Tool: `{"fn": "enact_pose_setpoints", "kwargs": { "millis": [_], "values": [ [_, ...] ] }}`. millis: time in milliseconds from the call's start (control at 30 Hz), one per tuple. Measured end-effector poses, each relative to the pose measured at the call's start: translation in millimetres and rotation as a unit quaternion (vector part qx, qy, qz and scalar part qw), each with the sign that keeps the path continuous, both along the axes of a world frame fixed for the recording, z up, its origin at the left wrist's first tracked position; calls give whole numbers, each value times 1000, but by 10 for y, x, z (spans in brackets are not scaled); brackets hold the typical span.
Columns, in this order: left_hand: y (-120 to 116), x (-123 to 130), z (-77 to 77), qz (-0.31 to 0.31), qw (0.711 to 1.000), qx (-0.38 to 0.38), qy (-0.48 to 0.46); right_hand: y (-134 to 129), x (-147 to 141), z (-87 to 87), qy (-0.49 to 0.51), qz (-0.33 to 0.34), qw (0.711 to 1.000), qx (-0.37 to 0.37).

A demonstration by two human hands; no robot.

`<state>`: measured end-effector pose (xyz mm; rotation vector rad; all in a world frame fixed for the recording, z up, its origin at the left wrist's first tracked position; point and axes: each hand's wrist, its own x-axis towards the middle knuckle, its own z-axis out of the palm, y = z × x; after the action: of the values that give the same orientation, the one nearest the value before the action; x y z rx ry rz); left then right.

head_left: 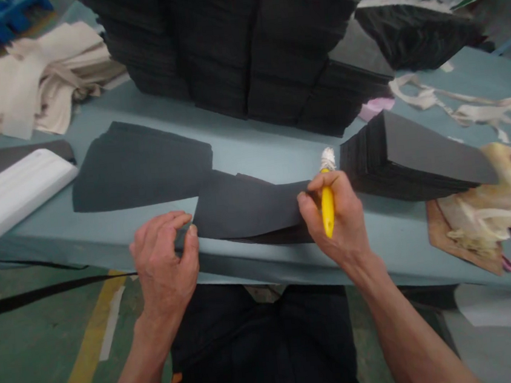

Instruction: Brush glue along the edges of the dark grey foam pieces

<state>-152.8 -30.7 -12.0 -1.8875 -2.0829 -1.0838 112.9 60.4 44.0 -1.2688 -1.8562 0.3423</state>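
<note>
Clock directions here: 12 is the far side of the desk (273,150), 6 is the person's lap. The dark gray sheet (248,207) lies flat near the front edge, right between the two hands, with a darker layer peeking out along its 6 o'clock side.

The right grip (341,219) is closed around a yellow-handled brush (328,208), which has its white, wrapped-looking end aimed at about 12. The sheet sits at 9 o'clock from that grip, and its right end reaches the thumb and index finger. Looks like they're right on that corner, but I can't tell if they're actually pinching it.

The left grip (164,259) is loosely curled, with a little gap between thumb and index tip. From there the sheet is at 3 o'clock, its left edge just beside the fingertips; can't tell if they touch.

As for the stuff around the sheet: a fanned set of gray pieces (143,167) lies at 10 o'clock, its nearest corner right up at the sheet's left end. The neat dark stack (433,148) is between 2 and 3, just past the right grip. Tall dark piles (240,41) rise at 12, and a white block (22,188) lies well over between 9 and 10.
</note>
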Motion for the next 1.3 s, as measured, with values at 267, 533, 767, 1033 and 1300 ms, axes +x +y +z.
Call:
{"fn": "enact_pose_setpoints", "kwargs": {
  "millis": [267,533,767,1033,1300],
  "values": [
    [-25,38,40,-24,999,-28,2,-83,226,-162,-10,-38,999,-1],
    [-50,125,46,-64,996,-56,-5,-161,339,-216,-14,-67,997,-25],
    [-59,189,6,-56,997,-55,-13,-232,405,-268,-29,-94,995,-31],
    [-49,233,6,-49,997,-61,-13,-305,410,-348,-39,-111,992,-50],
    [-36,248,0,-51,997,-54,-16,-313,433,-366,-64,-120,990,-40]
  ]
}}
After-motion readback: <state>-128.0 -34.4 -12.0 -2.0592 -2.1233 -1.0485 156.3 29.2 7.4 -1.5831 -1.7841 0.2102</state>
